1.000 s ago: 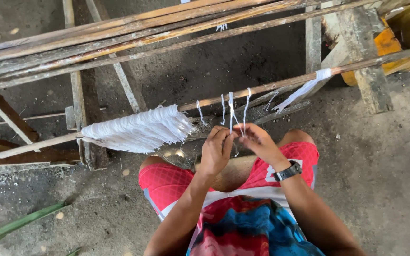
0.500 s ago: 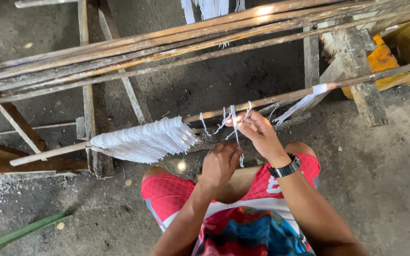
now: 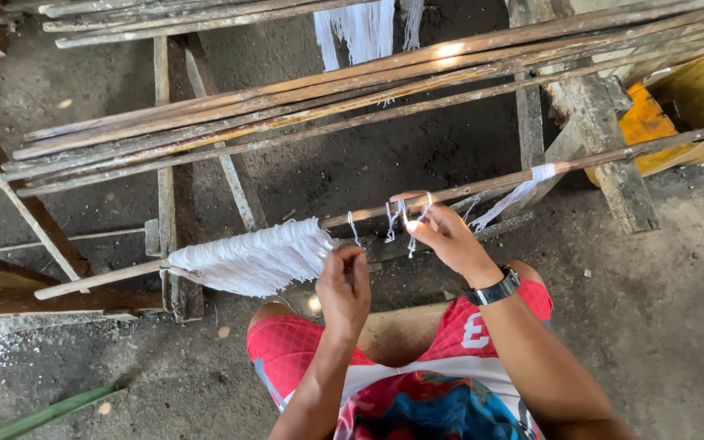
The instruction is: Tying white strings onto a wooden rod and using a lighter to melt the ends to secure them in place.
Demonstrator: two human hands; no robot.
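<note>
A long wooden rod [image 3: 482, 181] runs across in front of me, slanting up to the right. A thick bunch of white threads [image 3: 250, 261] is wound on its left part. Single white thread loops [image 3: 397, 220] hang further right. My right hand [image 3: 442, 232], with a black wristwatch, pinches one of these loops just under the rod. My left hand [image 3: 344, 285] is below the rod beside the thread bunch, fingers curled together; a thin thread may run to it, I cannot tell.
Several long wooden slats [image 3: 327, 106] lie on a rough wooden frame [image 3: 173, 187] above the rod. More white thread [image 3: 364, 28] hangs at the top. A yellow object [image 3: 653, 114] sits at the right. A green stick [image 3: 34, 415] lies on the dusty concrete floor.
My right hand rose from beside the left hand to the rod and took a hanging loop. The left hand stayed lower, near the thread bunch. The view shifted downward.
</note>
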